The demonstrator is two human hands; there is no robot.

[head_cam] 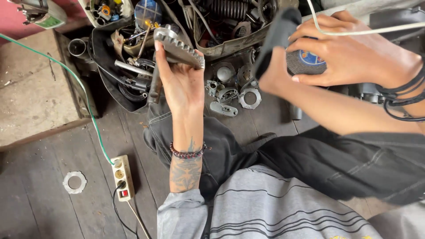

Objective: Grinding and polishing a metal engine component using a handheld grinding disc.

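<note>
**Toothed metal part held up, grinder in the other hand**

The left hand (182, 82) is closed around a grey metal part (178, 48) with a row of teeth along one edge, thumb on one side and fingers wrapped behind, holding it raised above the floor (53, 208) with the teeth facing the other hand. The right hand (349, 53) is clamped around a grinder (287, 42) with a black body and a round disc with a blue centre label; its white cord (354, 32) runs over the back of that hand. Part and grinder sit near each other but apart.

Below them lies a scatter of small metal pieces (230, 90), and behind that a heap of engine scrap (230, 17). A power strip (122, 177) with a green cable (75, 79) lies on the floor to the left, a flat ring (74, 182) beside it.

To do this well, I would judge the part needs a firmer brace: held free in the air it could kick when the disc bites. Keeping the fingers behind the toothed edge, the cord off the disc, and the disc angled away from the knees looks wise.
</note>
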